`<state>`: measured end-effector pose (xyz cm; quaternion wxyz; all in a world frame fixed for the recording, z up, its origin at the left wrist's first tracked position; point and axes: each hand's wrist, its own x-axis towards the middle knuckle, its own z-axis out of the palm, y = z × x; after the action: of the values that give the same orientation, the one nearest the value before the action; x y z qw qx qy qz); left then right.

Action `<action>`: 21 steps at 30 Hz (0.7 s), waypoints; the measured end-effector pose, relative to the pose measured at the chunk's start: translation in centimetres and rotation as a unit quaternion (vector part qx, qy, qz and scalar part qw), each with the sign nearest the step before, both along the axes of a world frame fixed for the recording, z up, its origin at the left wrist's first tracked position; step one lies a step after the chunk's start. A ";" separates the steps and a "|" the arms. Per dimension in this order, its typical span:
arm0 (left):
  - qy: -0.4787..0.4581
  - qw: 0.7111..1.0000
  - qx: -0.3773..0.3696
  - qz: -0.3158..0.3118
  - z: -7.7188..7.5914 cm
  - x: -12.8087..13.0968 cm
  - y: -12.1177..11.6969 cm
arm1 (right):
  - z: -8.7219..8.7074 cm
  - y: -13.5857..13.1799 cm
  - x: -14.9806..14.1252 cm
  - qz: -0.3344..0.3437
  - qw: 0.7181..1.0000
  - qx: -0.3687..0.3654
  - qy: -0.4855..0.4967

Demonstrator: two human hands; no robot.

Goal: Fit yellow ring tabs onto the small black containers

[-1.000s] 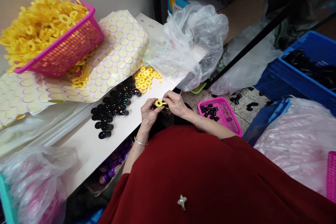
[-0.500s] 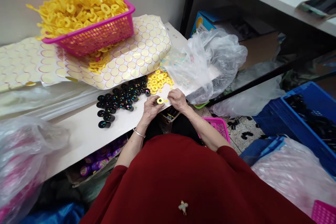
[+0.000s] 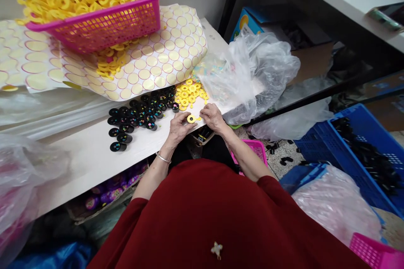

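Note:
My left hand [image 3: 177,128] and my right hand [image 3: 213,117] meet at the front edge of the white table [image 3: 94,155]. Between their fingertips sits a yellow ring with a short tab [image 3: 191,118]; both hands pinch it, the left on the ring, the right at the tab end. Just beyond the hands lies a small heap of yellow rings [image 3: 189,93]. To the left of that heap stand several black caps with coloured dots [image 3: 140,115].
A pink basket heaped with yellow rings [image 3: 94,29] sits on sheets of round stickers [image 3: 158,63] at the back. A clear plastic bag [image 3: 252,71] lies right of the hands. On the floor: a small pink basket [image 3: 252,149], a blue crate [image 3: 362,155], more bags.
The view has tilted up and shifted; my hands stay together on the yellow ring, which now lies flatter near the table edge, with my right fingers on its tab.

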<state>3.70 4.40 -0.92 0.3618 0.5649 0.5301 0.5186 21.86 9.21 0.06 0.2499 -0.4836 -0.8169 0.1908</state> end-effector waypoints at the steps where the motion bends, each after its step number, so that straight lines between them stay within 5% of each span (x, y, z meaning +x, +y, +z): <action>1: 0.004 1.000 0.004 0.000 0.0 0.0 0.0 | 0.1 0.1 -0.1 0.004 1.000 -0.002 -0.015; 10: 0.053 0.998 0.036 -0.027 -0.3 0.0 0.0 | 4.6 -0.4 -1.6 0.071 0.983 -0.073 0.153; 14: 0.073 0.996 0.047 -0.030 -0.1 0.1 0.0 | 6.3 -1.7 -2.7 0.085 0.992 -0.060 0.076; 21: 0.087 0.995 0.041 -0.036 0.4 0.1 -0.2 | 5.5 -3.4 -3.2 0.043 0.998 -0.001 -0.054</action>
<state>3.77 4.24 -0.56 0.3094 0.6407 0.5171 0.4758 18.62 5.81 5.58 0.1960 -0.4580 -0.8490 0.1760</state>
